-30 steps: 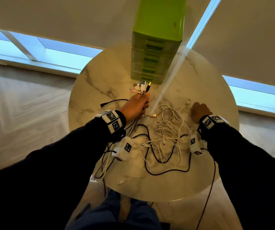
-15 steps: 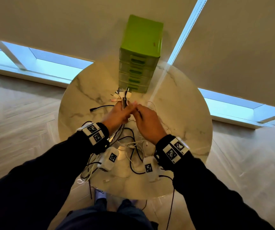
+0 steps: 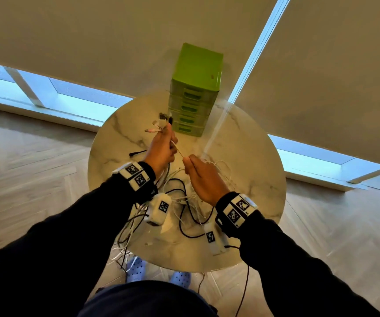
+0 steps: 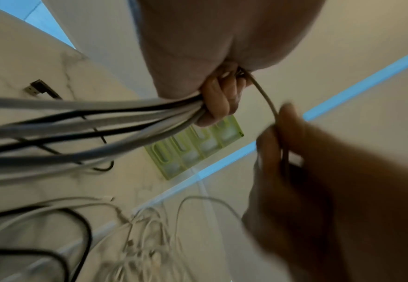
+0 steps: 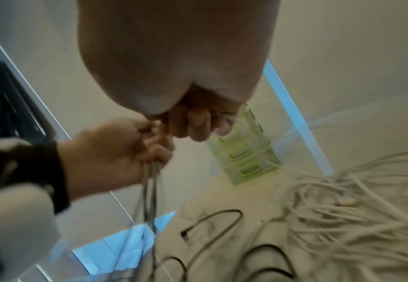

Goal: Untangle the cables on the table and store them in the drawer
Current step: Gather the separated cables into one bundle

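light: we see soft, dim indoor light, with blue-white daylight strips under the blinds (image 3: 120, 42) | glare: a pale streak crosses the marble table (image 3: 248, 143) | head view: sharp, edges bowed by the wide lens | wrist views: we note motion blur, the near palms out of focus, cables (image 5: 343, 219) smeared

The drawer unit (image 3: 192, 104) is standing at the table's (image 3: 253, 156) far edge; the cables (image 3: 216, 179) are lying mid-table before it, some hanging over the near edge by my left arm.
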{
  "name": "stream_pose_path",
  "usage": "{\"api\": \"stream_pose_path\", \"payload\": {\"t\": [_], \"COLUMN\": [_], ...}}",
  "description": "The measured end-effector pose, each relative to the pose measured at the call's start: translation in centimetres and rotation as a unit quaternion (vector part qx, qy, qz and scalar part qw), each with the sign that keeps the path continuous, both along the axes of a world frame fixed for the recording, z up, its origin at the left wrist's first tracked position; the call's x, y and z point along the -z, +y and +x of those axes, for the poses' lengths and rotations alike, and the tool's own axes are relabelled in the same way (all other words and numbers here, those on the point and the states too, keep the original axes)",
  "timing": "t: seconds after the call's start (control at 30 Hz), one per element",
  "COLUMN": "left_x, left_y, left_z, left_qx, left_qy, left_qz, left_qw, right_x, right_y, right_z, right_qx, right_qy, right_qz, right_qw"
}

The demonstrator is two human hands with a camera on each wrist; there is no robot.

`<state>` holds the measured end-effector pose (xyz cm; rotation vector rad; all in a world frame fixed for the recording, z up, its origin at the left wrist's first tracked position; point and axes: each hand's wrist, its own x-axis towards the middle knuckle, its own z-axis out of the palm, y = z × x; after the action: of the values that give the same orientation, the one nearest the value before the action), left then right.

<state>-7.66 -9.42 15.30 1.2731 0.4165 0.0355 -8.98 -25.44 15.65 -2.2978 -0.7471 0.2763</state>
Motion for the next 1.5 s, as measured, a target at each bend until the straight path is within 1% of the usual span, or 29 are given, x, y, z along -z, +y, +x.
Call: {"api": "stream_pose_path", "payload": {"t": [0.07, 0.13, 0.2, 0.23, 0.27, 0.33, 0.4, 0.47, 0.53, 0.57, 0.63, 0.7, 0.77, 0.83, 0.93, 1.0, 1.1, 1.17, 1.27, 1.37, 1.43, 1.5], "left_x": [-1.5, -3.4, -5.4, -6.3, -7.1, -8.3, -8.6, -7.4, -5.4, -4.2, -2.6, -1.6, -1.1, -1.1, -2.1, -2.6, -3.8, -4.8, -6.0, -7.6, -8.7, -9.0], "left_y": [1.1, 2.1, 3.3, 4.0, 4.9, 6.2, 6.3, 5.3, 3.3, 2.3, 0.3, -1.1, -1.7, -1.8, -1.4, -1.0, -0.1, 0.8, 2.7, 5.7, 7.8, 8.8], "left_z": [0.7, 1.3, 1.5, 1.6, 1.6, 1.5, 1.1, 0.4, -0.5, -0.9, -1.7, -2.1, -2.2, -2.2, -1.5, -0.8, 0.1, 0.4, 1.1, 1.7, 1.7, 1.4], "left_qx": [-0.029, -0.06, -0.091, -0.101, -0.112, -0.133, -0.138, -0.109, -0.043, -0.009, 0.04, 0.062, 0.07, 0.064, 0.022, -0.02, -0.071, -0.085, -0.104, -0.176, -0.217, -0.233], "left_qy": [-0.025, -0.052, -0.072, -0.084, -0.096, -0.107, -0.102, -0.08, -0.051, -0.034, -0.002, 0.024, 0.036, 0.04, 0.033, 0.013, -0.015, -0.034, -0.081, -0.123, -0.136, -0.148], "left_qz": [-0.032, -0.075, -0.134, -0.155, -0.16, -0.133, -0.101, -0.058, 0.01, 0.043, 0.073, 0.089, 0.095, 0.06, 0.011, -0.053, -0.178, -0.219, -0.214, -0.203, -0.181, -0.152], "left_qw": [0.999, 0.994, 0.984, 0.979, 0.976, 0.976, 0.98, 0.989, 0.998, 0.998, 0.997, 0.994, 0.992, 0.995, 0.999, 0.998, 0.981, 0.972, 0.968, 0.955, 0.949, 0.949], "right_x": [1.1, 2.4, 3.7, 4.6, 5.3, 6.4, 6.8, 5.7, 3.4, 2.2, 0.2, -0.8, -1.2, -1.2, -0.3, 0.5, 1.8, 2.4, 2.8, 3.5, 3.9, 3.9], "right_y": [-1.2, -2.4, -3.7, -4.6, -5.5, -7.4, -8.4, -7.7, -5.7, -4.4, -2.0, 0.1, 1.3, 1.5, 0.7, -0.3, -2.4, -3.7, -5.5, -8.1, -10.1, -11.1], "right_z": [-0.4, -0.5, -0.2, 0.1, 0.5, 1.5, 2.9, 4.1, 4.6, 4.5, 3.7, 2.5, 1.5, 1.0, 0.4, 0.3, 0.7, 1.5, 3.0, 4.1, 4.7, 5.6], "right_qx": [-0.027, -0.062, -0.081, -0.076, -0.061, -0.018, 0.04, 0.099, 0.144, 0.153, 0.136, 0.092, 0.048, 0.011, -0.027, -0.05, -0.065, -0.058, -0.037, -0.035, -0.013, 0.026], "right_qy": [-0.015, -0.04, -0.03, -0.018, -0.002, 0.033, 0.041, 0.052, 0.057, 0.055, 0.041, 0.027, 0.013, -0.009, -0.039, -0.049, -0.054, -0.048, -0.042, -0.05, -0.038, -0.013], "right_qz": [-0.009, -0.051, -0.079, -0.089, -0.104, -0.142, -0.145, -0.106, -0.054, -0.025, 0.021, 0.036, 0.017, -0.015, -0.037, -0.057, -0.088, -0.071, -0.079, -0.154, -0.207, -0.216], "right_qw": [0.999, 0.996, 0.993, 0.993, 0.993, 0.989, 0.988, 0.988, 0.986, 0.986, 0.99, 0.995, 0.999, 1.0, 0.998, 0.996, 0.993, 0.995, 0.995, 0.986, 0.978, 0.976]}}
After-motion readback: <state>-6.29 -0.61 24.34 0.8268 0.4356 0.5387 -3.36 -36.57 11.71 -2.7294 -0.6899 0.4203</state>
